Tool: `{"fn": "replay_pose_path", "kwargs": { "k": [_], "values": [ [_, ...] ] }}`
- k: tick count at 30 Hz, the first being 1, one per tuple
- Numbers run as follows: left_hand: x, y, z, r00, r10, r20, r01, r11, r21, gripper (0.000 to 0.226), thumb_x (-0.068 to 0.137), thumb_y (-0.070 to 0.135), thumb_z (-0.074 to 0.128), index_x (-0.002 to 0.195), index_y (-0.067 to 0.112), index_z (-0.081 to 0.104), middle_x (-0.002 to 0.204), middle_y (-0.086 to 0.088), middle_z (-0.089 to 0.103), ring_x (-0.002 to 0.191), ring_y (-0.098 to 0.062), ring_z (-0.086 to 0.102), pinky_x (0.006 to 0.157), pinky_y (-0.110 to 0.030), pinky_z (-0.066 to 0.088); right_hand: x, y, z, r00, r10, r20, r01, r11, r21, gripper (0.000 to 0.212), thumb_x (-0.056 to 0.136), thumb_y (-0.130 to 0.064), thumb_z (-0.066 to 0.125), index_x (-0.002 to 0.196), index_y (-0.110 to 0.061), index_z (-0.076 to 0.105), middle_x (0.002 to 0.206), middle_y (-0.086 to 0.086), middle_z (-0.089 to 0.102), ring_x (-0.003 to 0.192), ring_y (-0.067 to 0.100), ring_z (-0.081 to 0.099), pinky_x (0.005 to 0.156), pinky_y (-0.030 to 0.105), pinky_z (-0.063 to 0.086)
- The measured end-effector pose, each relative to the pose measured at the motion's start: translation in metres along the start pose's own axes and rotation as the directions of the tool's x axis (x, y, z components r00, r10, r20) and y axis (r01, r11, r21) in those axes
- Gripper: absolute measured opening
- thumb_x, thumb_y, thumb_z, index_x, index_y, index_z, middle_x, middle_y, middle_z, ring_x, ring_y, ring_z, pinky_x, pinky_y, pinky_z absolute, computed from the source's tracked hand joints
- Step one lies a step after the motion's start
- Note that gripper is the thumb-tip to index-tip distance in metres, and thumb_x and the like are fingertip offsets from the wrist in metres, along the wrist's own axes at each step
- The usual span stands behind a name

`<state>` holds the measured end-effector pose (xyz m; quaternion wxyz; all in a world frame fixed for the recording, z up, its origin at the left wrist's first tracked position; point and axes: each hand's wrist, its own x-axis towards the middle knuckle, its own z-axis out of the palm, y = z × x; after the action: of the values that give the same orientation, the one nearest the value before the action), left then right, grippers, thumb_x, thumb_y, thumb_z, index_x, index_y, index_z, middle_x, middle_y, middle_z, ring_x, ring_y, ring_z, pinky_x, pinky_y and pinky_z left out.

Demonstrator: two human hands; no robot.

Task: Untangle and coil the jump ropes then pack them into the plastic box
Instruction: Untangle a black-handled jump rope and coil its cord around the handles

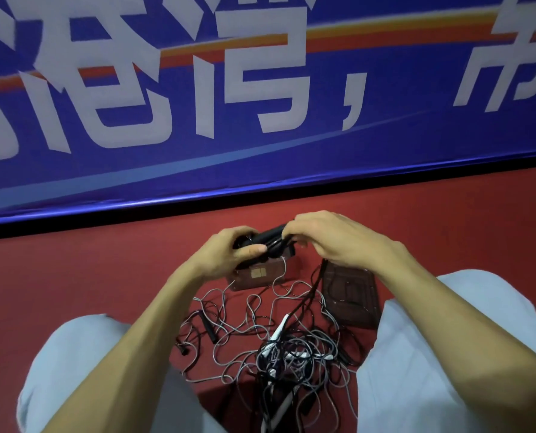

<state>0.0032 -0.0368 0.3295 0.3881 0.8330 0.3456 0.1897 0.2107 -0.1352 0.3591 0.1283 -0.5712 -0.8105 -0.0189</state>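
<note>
Your left hand is gripping one end of a black jump-rope bundle, and your right hand is pinching the other end. You are holding it over the clear plastic box. A clear lid is lying just beside the box, and the tangled ropes are sprawling between your knees.

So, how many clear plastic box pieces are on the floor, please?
2: the box lies just beyond the rope tangle; the lid lies right of it. The tangle could hide more.
</note>
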Motion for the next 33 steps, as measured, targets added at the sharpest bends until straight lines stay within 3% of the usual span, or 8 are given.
{"fn": "replay_pose_path", "kwargs": {
  "k": [6,11,16,21,23,27,29,33],
  "values": [
    [0.001,0.0,0.017,0.989,-0.065,0.129,0.057,0.996,0.064,0.017,0.094,0.02,0.06,0.108,0.013,0.054,0.087,-0.012,0.068,0.066,-0.023,0.062,0.065,-0.052,0.059,0.001,0.005,-0.001,0.973,0.067,-0.22,-0.055,0.997,0.061,0.015,0.088,-0.03,0.066,0.101,-0.023,0.064,0.092,-0.007,0.063,0.085,0.017,0.058,0.07,0.032,0.046],
    [-0.002,0.006,0.019,0.986,-0.08,0.148,0.083,0.996,-0.012,0.043,0.062,0.05,0.052,0.096,0.025,0.056,0.096,-0.023,0.07,0.066,-0.023,0.058,0.06,-0.04,0.046,-0.001,0.009,-0.003,0.929,0.269,-0.253,-0.25,0.963,0.105,0.028,0.078,-0.054,0.068,0.081,-0.026,0.071,0.069,-0.006,0.061,0.067,0.014,0.051,0.062,0.027,0.034],
    [-0.005,0.011,0.017,0.983,-0.004,0.185,0.016,0.998,-0.064,0.039,0.063,0.054,0.059,0.092,0.028,0.057,0.098,-0.022,0.068,0.068,-0.021,0.055,0.061,-0.035,0.04,0.001,0.005,0.001,0.902,0.323,-0.285,-0.287,0.944,0.162,0.037,0.077,-0.059,0.066,0.077,-0.023,0.069,0.061,-0.006,0.056,0.059,0.008,0.048,0.057,0.025,0.034],
    [-0.006,0.01,0.02,0.994,0.02,0.112,-0.027,0.998,0.06,0.067,0.05,0.073,0.077,0.092,0.022,0.063,0.083,-0.003,0.071,0.069,-0.02,0.065,0.068,-0.04,0.052,0.004,-0.001,0.005,0.901,0.315,-0.298,-0.276,0.947,0.165,0.044,0.072,-0.063,0.069,0.066,-0.02,0.061,0.054,-0.005,0.051,0.055,0.008,0.046,0.058,0.028,0.034],
    [-0.007,0.01,0.023,0.996,0.032,0.086,-0.042,0.993,0.111,0.061,0.051,0.07,0.081,0.089,0.025,0.066,0.084,0.0,0.073,0.078,-0.021,0.069,0.075,-0.04,0.056,0.004,-0.004,0.006,0.904,0.328,-0.273,-0.291,0.942,0.168,0.049,0.068,-0.064,0.071,0.064,-0.017,0.059,0.053,-0.004,0.051,0.054,0.011,0.045,0.055,0.027,0.033],
    [-0.007,0.013,0.03,0.994,0.069,0.084,-0.082,0.985,0.151,0.026,0.07,0.038,0.083,0.087,0.028,0.066,0.076,0.003,0.072,0.064,-0.012,0.064,0.061,-0.027,0.052,0.004,-0.004,0.005,0.891,0.418,-0.179,-0.374,0.898,0.233,0.049,0.062,-0.063,0.077,0.065,-0.018,0.059,0.055,-0.006,0.053,0.055,0.01,0.045,0.054,0.028,0.035],
    [-0.007,0.012,0.029,0.993,0.065,0.094,-0.078,0.986,0.149,0.021,0.074,0.03,0.08,0.086,0.029,0.063,0.075,0.002,0.07,0.061,-0.009,0.059,0.061,-0.031,0.05,0.004,0.003,0.002,0.877,0.467,-0.114,-0.417,0.856,0.305,0.046,0.059,-0.062,0.08,0.068,-0.021,0.063,0.06,-0.006,0.061,0.058,0.008,0.05,0.056,0.027,0.038],
    [-0.01,0.016,0.023,0.984,0.055,0.168,-0.054,0.999,-0.01,0.023,0.07,0.03,0.067,0.093,0.027,0.061,0.081,-0.007,0.067,0.063,-0.012,0.056,0.059,-0.032,0.047,0.003,0.018,-0.005,0.89,0.455,0.042,-0.363,0.649,0.669,0.025,0.072,-0.034,0.082,0.08,-0.013,0.071,0.072,-0.004,0.064,0.067,0.007,0.052,0.067,0.024,0.04]
  ]
}}
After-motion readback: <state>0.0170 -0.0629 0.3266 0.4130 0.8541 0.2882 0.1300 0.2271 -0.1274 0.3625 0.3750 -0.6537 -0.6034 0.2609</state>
